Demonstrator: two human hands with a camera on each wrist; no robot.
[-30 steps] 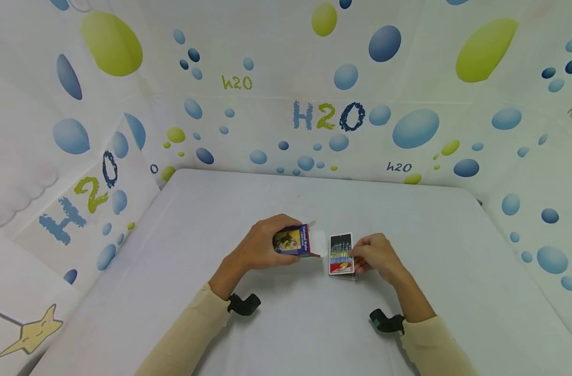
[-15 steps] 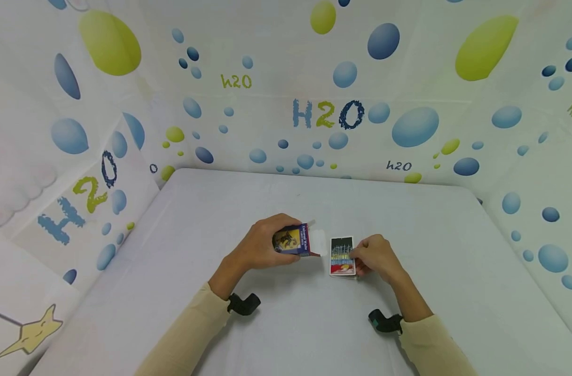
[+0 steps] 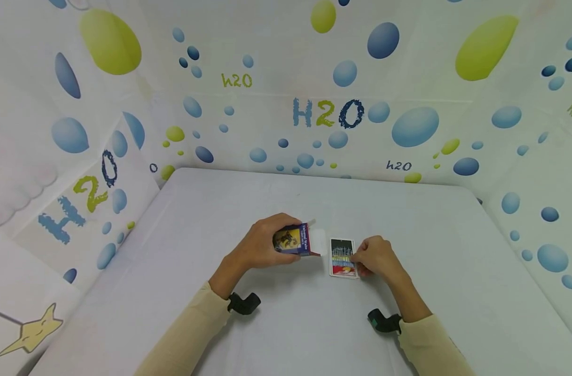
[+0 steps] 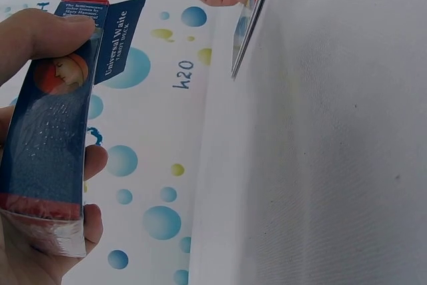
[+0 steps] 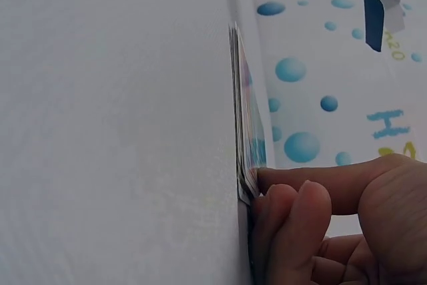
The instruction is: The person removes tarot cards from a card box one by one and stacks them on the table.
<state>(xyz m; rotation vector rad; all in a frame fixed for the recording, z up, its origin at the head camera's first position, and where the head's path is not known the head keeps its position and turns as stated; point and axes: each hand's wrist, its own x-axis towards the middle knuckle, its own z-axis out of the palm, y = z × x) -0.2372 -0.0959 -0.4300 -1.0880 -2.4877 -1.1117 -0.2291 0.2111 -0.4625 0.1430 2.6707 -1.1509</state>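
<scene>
My left hand (image 3: 264, 243) grips an open tarot card box (image 3: 288, 240), dark blue with a yellow picture, held above the table. In the left wrist view the box's blue flap (image 4: 122, 39) stands out, lettered "Universal Waite Tarot Deck"; the thumb lies across its narrow side and the fingers wrap behind. To the right of the box, a small stack of tarot cards (image 3: 342, 257) lies face up, its top card black with blue, yellow and red. My right hand (image 3: 377, 256) pinches the stack's right edge, thumb on the top card; some fingertips are hidden behind the cards.
A white cloth covers the table (image 3: 276, 324). Behind it rises a white curtain (image 3: 267, 120) printed with blue and green drops and "H2O" lettering. Black wrist cameras (image 3: 244, 304) sit on both forearms.
My right hand has lowered the cards slightly and drawn them a little toward me; the gap beneath the top card has closed. The left hand and box have stayed in place.
</scene>
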